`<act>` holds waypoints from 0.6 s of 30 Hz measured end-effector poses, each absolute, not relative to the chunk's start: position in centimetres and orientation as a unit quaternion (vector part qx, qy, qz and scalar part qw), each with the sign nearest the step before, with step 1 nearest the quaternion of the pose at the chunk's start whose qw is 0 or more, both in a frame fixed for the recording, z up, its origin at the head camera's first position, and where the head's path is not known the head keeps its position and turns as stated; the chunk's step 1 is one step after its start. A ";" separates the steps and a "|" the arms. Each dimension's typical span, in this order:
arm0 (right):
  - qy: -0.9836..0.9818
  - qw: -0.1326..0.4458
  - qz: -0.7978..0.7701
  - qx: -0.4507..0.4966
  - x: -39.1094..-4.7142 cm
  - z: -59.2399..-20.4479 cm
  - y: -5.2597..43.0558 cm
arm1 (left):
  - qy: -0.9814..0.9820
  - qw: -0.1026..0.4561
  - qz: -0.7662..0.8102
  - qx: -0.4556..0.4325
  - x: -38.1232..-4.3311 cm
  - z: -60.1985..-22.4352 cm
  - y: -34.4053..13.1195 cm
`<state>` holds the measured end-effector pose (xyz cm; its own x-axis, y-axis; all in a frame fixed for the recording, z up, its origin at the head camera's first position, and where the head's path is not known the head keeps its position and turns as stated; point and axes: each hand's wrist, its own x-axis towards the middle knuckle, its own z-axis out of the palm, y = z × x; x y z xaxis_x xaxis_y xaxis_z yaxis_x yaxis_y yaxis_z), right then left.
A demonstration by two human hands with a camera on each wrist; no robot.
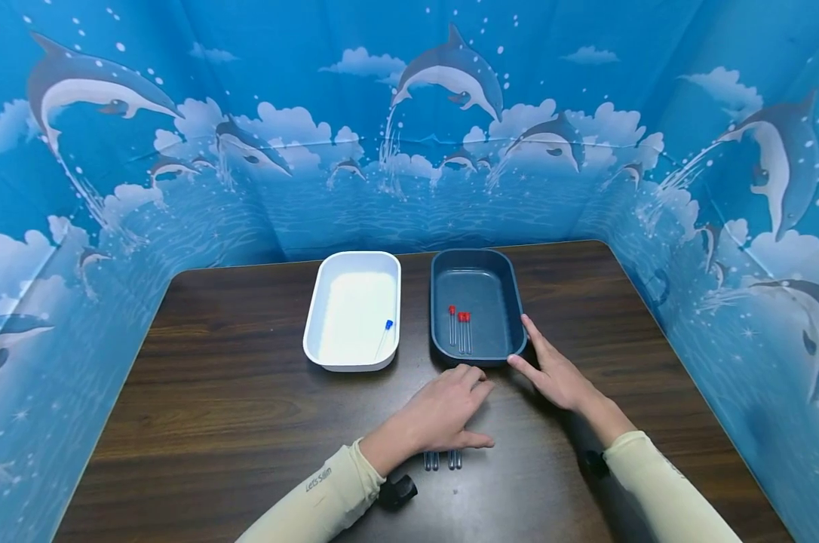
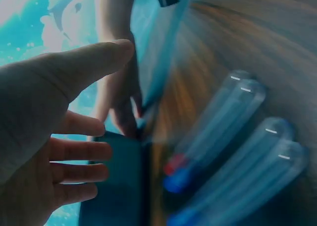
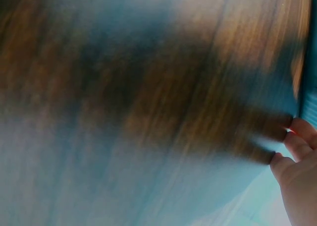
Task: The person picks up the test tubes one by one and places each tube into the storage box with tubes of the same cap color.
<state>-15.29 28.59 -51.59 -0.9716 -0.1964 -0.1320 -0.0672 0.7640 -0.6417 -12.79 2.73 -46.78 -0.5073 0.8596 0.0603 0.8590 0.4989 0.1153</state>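
My left hand (image 1: 443, 413) hovers over the table in front of the dark tray (image 1: 477, 363), its fingers loosely bent and holding nothing. Below it lie several clear test tubes (image 1: 455, 459), mostly covered by the hand in the head view. The left wrist view shows a red cap (image 2: 176, 164) and blue caps (image 2: 179, 180) on these tubes (image 2: 223, 122). At the dark tray's near right corner, my right hand (image 1: 560, 378) rests its thumb and straight fingers on the outside. Inside this tray lie 3 red-capped tubes (image 1: 461, 332).
Left of the dark tray stands a white tray (image 1: 314, 343) with a blue-capped tube (image 1: 385, 337) in it. Both trays sit toward the back of the brown wooden table (image 1: 219, 400). A blue dolphin-print curtain (image 1: 314, 188) surrounds the table's back and sides.
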 end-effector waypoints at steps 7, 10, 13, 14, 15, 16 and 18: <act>0.933 0.098 -0.337 -0.073 -15.2 -51.5 28.6 | 0.889 0.005 0.030 0.457 -11.8 -48.8 1.5; 0.933 0.098 -0.339 -0.072 -15.3 -51.5 28.6 | 0.896 0.008 0.022 0.444 -11.4 -49.3 1.2; 0.933 0.098 -0.338 -0.072 -15.3 -51.5 28.6 | 0.900 0.008 0.016 0.436 -11.1 -49.7 0.9; 0.933 0.098 -0.339 -0.072 -15.3 -51.5 28.6 | 0.900 0.007 0.015 0.435 -11.0 -49.8 0.8; 0.933 0.098 -0.339 -0.072 -15.3 -51.5 28.6 | 0.900 0.007 0.013 0.436 -10.9 -49.8 0.8; 0.933 0.097 -0.339 -0.072 -15.2 -51.5 28.6 | 0.900 0.006 0.012 0.436 -10.9 -49.9 0.7; 0.933 0.096 -0.339 -0.073 -15.2 -51.5 28.6 | 0.900 0.005 0.011 0.437 -10.8 -50.0 0.6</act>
